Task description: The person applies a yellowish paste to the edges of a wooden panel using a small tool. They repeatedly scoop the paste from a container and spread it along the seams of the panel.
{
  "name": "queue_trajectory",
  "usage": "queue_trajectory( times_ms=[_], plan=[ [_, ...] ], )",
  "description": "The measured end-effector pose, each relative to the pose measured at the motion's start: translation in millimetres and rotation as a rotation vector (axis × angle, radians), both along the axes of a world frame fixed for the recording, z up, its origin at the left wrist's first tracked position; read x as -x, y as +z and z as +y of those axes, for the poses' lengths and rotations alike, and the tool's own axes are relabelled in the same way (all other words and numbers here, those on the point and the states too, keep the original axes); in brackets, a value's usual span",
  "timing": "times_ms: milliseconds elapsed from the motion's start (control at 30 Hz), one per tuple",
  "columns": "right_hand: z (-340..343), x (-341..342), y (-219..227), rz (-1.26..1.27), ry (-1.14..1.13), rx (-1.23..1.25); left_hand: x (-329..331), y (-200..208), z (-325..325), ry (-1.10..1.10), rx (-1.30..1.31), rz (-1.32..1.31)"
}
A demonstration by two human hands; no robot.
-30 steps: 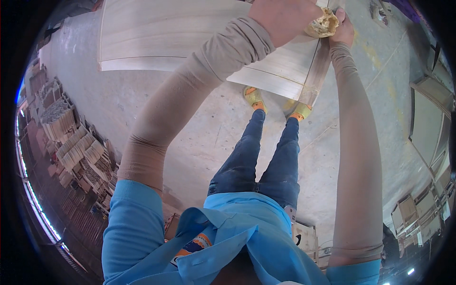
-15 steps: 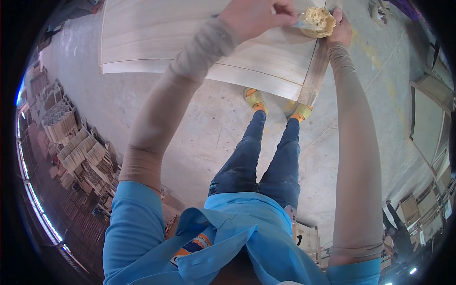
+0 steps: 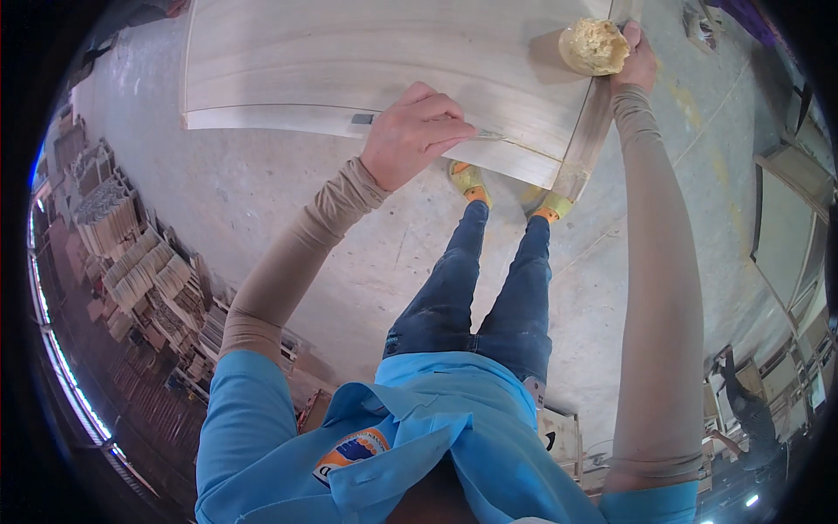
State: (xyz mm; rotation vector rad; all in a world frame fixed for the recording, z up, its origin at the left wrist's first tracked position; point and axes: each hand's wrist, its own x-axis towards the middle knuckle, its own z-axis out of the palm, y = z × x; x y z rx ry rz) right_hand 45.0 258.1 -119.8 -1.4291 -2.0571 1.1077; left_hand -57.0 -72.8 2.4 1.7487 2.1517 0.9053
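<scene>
My left hand (image 3: 415, 135) is closed around a thin putty knife (image 3: 491, 135). Its narrow blade rests at the seam near the close edge of a pale wooden panel (image 3: 349, 52), and a flat grey end pokes out on the hand's other side. My fingers cover the middle of the tool. At the panel's right edge, my right hand (image 3: 637, 59) grips a tub of tan putty (image 3: 595, 47), its rim heaped and crusted. A darker wooden strip (image 3: 587, 131) runs along that right side of the panel.
Stacked wooden parts (image 3: 109, 210) stand on the floor at the left. Framed panels (image 3: 790, 218) lean at the right. Another person (image 3: 746, 419) is at the lower right. My feet in yellow shoes (image 3: 469, 179) are just below the panel's close edge.
My left hand has moved from beside the tub down and left to the panel's close edge, bringing the putty knife to the seam. The tub has shifted slightly right in my right hand.
</scene>
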Motion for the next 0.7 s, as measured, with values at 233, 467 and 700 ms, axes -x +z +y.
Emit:
queue_trajectory(
  times_ms=[233,467,700],
  plan=[
    [2,-4,4,0.06,0.038,0.044,0,-10,4,-0.084,-0.043,0.052],
    [7,-4,-2,0.046,0.006,0.07,5,-1,12,-0.194,0.03,0.075],
    [5,-4,-2,-0.015,0.059,-0.058,4,-1,16,-0.212,0.07,-0.031]
  ],
)
